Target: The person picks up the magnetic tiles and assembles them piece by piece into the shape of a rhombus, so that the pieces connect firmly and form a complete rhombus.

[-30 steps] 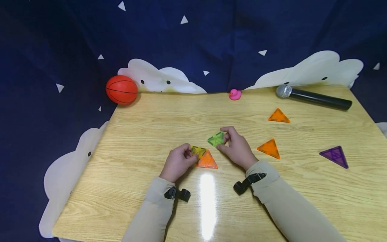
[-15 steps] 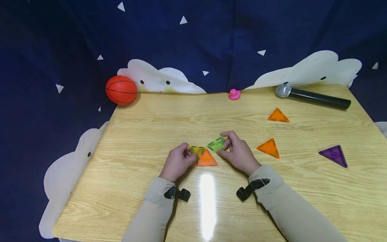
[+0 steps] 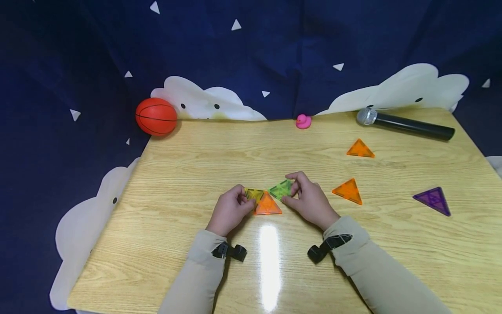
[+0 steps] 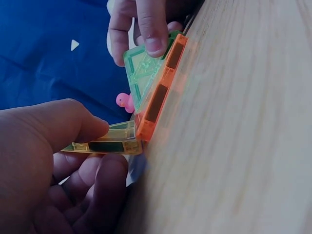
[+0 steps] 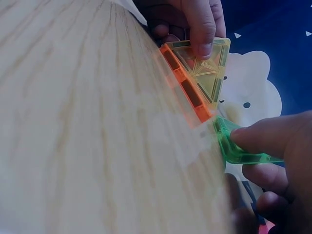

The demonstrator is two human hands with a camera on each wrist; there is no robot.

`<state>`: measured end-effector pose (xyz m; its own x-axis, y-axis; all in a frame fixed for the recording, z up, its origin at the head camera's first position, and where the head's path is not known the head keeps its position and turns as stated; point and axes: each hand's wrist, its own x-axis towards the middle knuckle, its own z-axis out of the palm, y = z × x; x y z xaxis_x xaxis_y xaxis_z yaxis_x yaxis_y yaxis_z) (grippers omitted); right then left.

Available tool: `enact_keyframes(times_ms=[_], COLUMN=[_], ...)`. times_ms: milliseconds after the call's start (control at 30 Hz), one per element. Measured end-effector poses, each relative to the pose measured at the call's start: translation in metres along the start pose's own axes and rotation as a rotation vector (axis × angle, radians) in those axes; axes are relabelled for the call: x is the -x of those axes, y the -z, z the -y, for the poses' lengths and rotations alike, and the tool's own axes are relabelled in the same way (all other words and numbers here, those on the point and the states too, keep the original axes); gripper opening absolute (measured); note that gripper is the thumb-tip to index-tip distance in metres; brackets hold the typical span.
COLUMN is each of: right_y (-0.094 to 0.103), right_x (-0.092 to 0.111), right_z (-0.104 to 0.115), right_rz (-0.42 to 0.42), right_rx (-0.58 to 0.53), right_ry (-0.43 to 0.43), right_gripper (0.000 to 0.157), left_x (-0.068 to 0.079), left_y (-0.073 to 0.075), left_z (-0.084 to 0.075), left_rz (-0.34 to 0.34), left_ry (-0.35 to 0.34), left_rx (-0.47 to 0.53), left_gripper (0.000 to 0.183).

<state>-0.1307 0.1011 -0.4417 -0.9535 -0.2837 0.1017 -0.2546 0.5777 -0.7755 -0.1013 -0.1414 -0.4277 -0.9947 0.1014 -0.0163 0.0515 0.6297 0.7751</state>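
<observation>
In the head view my left hand [image 3: 230,211] pinches a yellow triangular magnetic tile [image 3: 253,194] between thumb and fingers. My right hand [image 3: 311,198] pinches a green triangular magnetic tile [image 3: 280,190] the same way. Between them an orange triangular tile [image 3: 268,205] lies on the table, its tip pointing away from me. Both wrist views show the yellow tile [image 5: 207,73] and the green tile [image 4: 141,73] tilted up from the tabletop, close to the orange tile [image 4: 162,87]. Whether their edges touch it along the full length, I cannot tell.
Two more orange tiles [image 3: 349,191] and a purple tile [image 3: 433,200] lie to the right on the wooden table [image 3: 176,261]. Along the back are a red ball [image 3: 156,117], a pink rubber duck [image 3: 303,121] and a black microphone [image 3: 408,124]. A dark blue curtain [image 3: 196,39] hangs behind.
My right hand has brought the green tile slightly toward me, closer to the orange tile. The left hand has hardly moved; the orange tile between the hands has shifted slightly away from me.
</observation>
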Motion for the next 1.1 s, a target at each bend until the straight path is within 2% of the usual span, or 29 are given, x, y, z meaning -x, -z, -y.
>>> enact_keyframes(times_ms=[1100], right_y=[0.0029], right_x=[0.0005], right_z=[0.0017], right_rz=[0.016], right_rx=[-0.074], right_ry=[-0.027], right_gripper=[0.05], left_x=[-0.0002], left_y=[-0.0033], left_z=[0.0005], left_rz=[0.012], left_ry=[0.009], left_rx=[0.058], left_gripper=[0.021])
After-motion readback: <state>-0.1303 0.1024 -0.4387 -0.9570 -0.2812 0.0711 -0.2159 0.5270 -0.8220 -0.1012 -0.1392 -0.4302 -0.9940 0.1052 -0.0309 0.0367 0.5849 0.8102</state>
